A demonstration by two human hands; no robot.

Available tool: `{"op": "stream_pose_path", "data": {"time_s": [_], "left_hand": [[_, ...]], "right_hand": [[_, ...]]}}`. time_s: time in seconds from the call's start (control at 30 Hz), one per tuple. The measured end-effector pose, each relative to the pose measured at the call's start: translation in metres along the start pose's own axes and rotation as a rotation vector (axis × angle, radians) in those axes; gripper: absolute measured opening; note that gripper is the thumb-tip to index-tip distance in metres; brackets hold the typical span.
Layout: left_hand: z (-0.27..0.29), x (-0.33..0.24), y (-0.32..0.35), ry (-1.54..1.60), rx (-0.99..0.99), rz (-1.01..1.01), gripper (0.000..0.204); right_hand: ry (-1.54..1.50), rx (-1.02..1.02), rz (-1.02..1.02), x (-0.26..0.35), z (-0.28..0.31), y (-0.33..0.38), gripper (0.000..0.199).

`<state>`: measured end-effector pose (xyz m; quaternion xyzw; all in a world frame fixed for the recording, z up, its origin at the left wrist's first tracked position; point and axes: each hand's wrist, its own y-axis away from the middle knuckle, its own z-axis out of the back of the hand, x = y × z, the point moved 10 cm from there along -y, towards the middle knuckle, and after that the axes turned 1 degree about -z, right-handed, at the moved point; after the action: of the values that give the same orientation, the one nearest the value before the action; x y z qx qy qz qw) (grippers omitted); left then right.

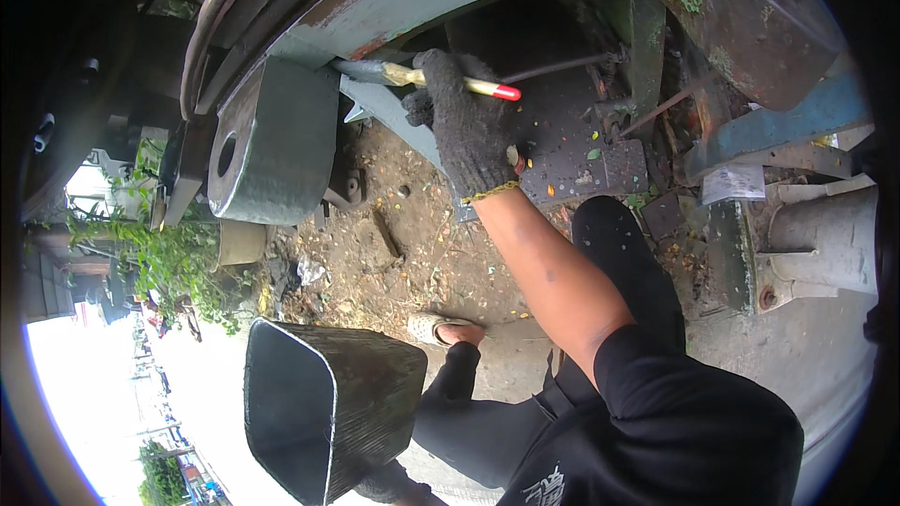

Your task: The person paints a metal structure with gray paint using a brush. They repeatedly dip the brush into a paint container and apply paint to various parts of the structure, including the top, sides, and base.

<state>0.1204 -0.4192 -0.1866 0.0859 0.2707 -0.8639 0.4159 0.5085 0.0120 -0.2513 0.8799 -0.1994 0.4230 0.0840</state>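
My right hand point(464, 122), in a dark grey knit glove, is closed round the handle of a paintbrush point(419, 77). The handle is pale with a red end, which points right. The grey-coated bristles touch the grey-painted metal frame point(412, 5) near its lower left corner. At the lower left, my left hand point(386, 482), also gloved, is at the underside of a dark, square-mouthed container point(370, 394). It seems to hold the container tilted, mouth to the left. Most of that hand's fingers are hidden behind the container, and its contents do not show.
A grey-painted block with a hole point(281, 145) adjoins the frame at left. A dark flat plate point(577, 164) with scattered leaves lies beyond my right wrist. A rusty cylinder point(750, 23), blue beam point(787, 122) and pale metal bracket point(816, 234) stand at right. Plants point(169, 253) grow at left.
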Motion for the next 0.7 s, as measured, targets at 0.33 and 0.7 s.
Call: {"op": "stream_pose_path", "data": {"time_s": [0.33, 0.7], "left_hand": [[-0.005, -0.007, -0.002, -0.008, 0.020, -0.003, 0.059], [-0.007, -0.011, 0.000, -0.014, 0.037, 0.003, 0.060]], "right_hand": [[0.026, 0.036, 0.209, 0.013, 0.001, 0.007, 0.023], [-0.073, 0.075, 0.276, 0.013, -0.004, 0.017, 0.022]]}}
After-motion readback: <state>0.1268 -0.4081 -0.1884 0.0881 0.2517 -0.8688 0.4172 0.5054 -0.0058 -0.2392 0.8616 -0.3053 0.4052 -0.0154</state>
